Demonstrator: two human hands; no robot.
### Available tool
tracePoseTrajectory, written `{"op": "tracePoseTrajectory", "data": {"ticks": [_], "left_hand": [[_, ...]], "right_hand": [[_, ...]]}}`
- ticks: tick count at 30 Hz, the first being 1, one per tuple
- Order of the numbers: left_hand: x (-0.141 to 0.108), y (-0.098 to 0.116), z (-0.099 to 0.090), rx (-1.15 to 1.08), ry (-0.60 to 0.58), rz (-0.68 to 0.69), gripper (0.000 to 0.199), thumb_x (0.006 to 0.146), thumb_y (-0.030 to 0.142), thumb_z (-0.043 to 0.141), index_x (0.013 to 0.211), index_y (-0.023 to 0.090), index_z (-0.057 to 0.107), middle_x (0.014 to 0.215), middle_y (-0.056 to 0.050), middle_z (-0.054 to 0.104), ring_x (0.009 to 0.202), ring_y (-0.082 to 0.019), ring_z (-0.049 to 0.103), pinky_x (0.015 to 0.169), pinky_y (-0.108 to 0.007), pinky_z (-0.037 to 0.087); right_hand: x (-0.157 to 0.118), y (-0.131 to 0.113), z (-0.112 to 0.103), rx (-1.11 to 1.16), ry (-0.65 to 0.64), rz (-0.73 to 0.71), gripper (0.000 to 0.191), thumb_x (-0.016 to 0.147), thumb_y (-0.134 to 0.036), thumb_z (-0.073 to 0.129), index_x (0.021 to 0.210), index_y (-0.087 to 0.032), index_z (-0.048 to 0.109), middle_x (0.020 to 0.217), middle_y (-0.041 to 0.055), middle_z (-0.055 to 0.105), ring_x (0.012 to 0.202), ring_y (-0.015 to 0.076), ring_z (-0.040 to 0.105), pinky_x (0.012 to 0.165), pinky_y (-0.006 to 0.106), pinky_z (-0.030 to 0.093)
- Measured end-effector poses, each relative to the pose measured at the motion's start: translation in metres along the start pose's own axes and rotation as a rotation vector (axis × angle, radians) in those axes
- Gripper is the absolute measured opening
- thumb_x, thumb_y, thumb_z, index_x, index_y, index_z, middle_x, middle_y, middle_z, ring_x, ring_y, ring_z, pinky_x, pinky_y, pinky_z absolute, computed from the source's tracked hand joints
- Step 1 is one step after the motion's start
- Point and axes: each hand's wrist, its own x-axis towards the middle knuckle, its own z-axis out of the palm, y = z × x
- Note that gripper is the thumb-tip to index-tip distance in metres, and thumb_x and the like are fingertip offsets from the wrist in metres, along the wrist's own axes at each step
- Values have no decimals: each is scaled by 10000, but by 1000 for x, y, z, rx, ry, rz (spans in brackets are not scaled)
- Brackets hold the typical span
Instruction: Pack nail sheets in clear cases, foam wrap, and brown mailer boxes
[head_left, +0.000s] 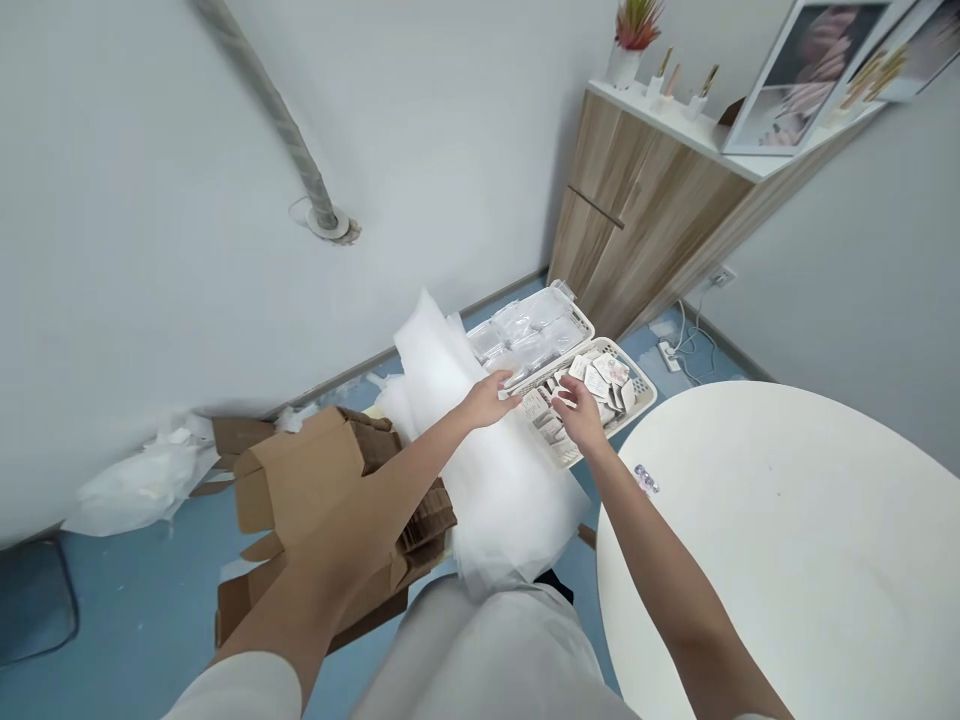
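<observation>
Standing here, I see both hands out over the low baskets: the left hand (pixel 489 400) has its fingers stretched forward and loosely parted, with nothing visible in its grasp, while the right hand (pixel 581 415) curls down over the small printed cards (pixel 611 371); whether its fingertips pinch one, I can't tell. Those cards lie in the nearer cream plastic basket (pixel 645 387), some in rows, others heaped loose at the far end, the rows perhaps kept so for easy picking. Just behind, a second perforated basket (pixel 583 322) holds clear-wrapped packets (pixel 531 322), seemingly to keep the two kinds apart yet both within reach. A billow of white packing wrap (pixel 506 500) runs from beside the baskets to the person's knees, probably there for want of other room. To the left an open cardboard box (pixel 304 475) stands on the blue floor (pixel 142 610), flaps splayed, likely to give access from above. To the right, the round white bench (pixel 795 540) carries a little purple item (pixel 646 479) near its edge, and a wood-grain cabinet (pixel 649 200) fills the corner beyond.
</observation>
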Motion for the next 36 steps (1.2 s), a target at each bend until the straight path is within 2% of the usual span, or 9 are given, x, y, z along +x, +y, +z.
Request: {"op": "tracePoseTrajectory", "data": {"ticks": [3,6,12,16,21,25,28,31,36], "left_hand": [[38,-4,-1,-39,74,-37,581,703,348,605,1232,195,419,1251,-103,483,1133,-226,465,861,-316,408],[64,-7,2,-66,92,-96,578,718,368,587,1240,193,411,1190,-109,516,1100,-213,484,820,-303,428],[85,-6,13,56,118,-166,601,703,338,601,1245,176,401,844,-31,629,894,-177,579,855,-311,408],[90,-9,16,42,136,-173,580,710,332,595,1234,180,400,824,-14,635,860,-167,590,838,-296,417],[95,-18,20,-19,150,-165,525,719,311,577,1205,193,419,1040,-43,593,844,-140,586,797,-277,433],[93,-19,24,-128,173,-118,489,708,244,574,1175,208,436,1177,-54,524,959,-149,549,785,-265,436],[87,-14,25,-193,183,-81,499,704,194,561,1182,220,425,1248,-56,471,1080,-180,490,790,-274,438],[75,-5,27,-214,172,0,534,703,170,559,1209,225,401,1287,-60,438,1175,-216,420,857,-322,419],[51,15,29,-310,123,136,472,745,159,524,1195,237,406,1301,-61,435,1138,-199,467,874,-336,421]], "right_hand": [[32,6,10,-9,4,-9,466,685,-298,556,1137,-224,474,1185,87,500,1008,199,503,765,356,478],[55,9,18,-60,-1,-60,498,704,-292,535,1189,-245,430,1215,78,480,994,196,509,758,362,483],[79,18,28,-224,-12,-178,556,724,-279,514,1253,-221,356,1272,113,408,824,170,551,726,365,483],[79,23,34,-237,-31,-225,554,736,-263,506,1262,-214,337,1267,114,394,904,183,532,791,374,462],[74,24,38,-146,-11,-149,567,703,-259,541,1233,-232,341,1258,106,361,932,178,504,728,329,482],[69,23,38,-64,22,-99,500,710,-261,529,1186,-245,378,1252,91,345,913,154,500,712,295,485],[64,22,36,-13,76,-75,453,725,-280,521,1159,-241,395,1211,83,380,861,136,514,724,288,484],[56,18,32,36,129,-44,436,733,-316,530,1142,-232,406,1122,68,430,770,115,529,704,281,487],[31,5,16,167,166,8,421,721,-359,565,1104,-246,432,931,0,456,616,70,511,637,260,502]]}}
